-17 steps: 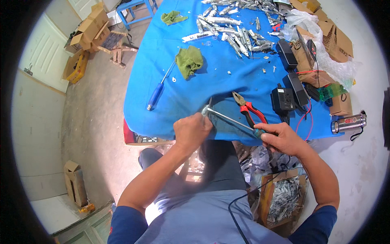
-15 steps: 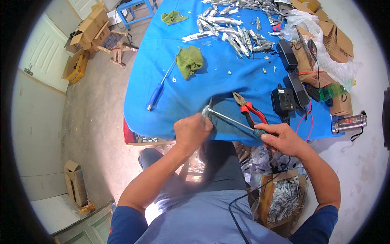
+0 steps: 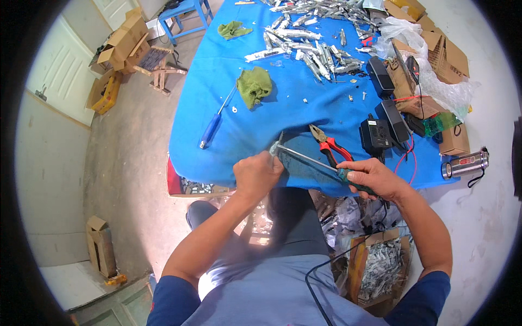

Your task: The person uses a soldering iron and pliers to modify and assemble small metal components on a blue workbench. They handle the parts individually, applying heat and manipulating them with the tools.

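Observation:
My left hand (image 3: 255, 175) is closed in a fist around a small whitish-silver piece (image 3: 274, 148) that sticks up past the fingers, with a thin pointed end above it. Its lower part is hidden in the fist. In my right hand (image 3: 379, 177) is a screwdriver (image 3: 309, 158) with a long metal shaft and a dark green handle. The shaft's tip meets the piece at my left hand. Red-and-black pliers (image 3: 330, 144) lie with open jaws just beyond the shaft. A blue-handled screwdriver (image 3: 211, 129) rests farther left beside a green cloth (image 3: 254, 87).
A heap of silvery strip-like parts (image 3: 310, 46) covers the far part of the blue-covered table (image 3: 196, 92). Black adapters (image 3: 376, 135), wires, clear plastic (image 3: 418, 60) and a metal flask (image 3: 466, 164) line the right side. A carton of scraps (image 3: 380, 271) stands below.
The whole view has shifted slightly. My right hand has turned a little on the screwdriver, showing more of its green handle. The tip stays at the piece in my left hand.

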The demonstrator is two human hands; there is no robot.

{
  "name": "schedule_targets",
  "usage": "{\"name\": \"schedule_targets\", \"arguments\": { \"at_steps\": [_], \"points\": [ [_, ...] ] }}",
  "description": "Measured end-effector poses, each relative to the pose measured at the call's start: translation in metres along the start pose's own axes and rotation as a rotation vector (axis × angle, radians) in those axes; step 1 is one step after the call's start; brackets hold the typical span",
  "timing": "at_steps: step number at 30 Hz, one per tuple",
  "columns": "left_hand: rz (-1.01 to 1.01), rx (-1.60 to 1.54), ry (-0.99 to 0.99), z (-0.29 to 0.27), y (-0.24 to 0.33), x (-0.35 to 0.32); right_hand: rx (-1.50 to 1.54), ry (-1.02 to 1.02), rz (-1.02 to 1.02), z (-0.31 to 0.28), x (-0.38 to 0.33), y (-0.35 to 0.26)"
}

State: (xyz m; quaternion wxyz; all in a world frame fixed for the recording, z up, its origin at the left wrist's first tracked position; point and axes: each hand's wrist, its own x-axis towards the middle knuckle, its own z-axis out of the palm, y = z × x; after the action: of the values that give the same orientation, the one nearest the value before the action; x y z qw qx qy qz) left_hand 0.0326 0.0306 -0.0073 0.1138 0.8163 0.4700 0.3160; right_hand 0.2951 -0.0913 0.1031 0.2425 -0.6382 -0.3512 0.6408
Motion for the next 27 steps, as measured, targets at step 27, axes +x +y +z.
{"name": "schedule_targets", "arguments": {
  "at_steps": [27],
  "points": [
    [-0.013, 0.013, 0.026, 0.002, -0.002, -0.003, -0.485, 0.098, -0.312, 0.015, -0.004, -0.005]
  ]
}}
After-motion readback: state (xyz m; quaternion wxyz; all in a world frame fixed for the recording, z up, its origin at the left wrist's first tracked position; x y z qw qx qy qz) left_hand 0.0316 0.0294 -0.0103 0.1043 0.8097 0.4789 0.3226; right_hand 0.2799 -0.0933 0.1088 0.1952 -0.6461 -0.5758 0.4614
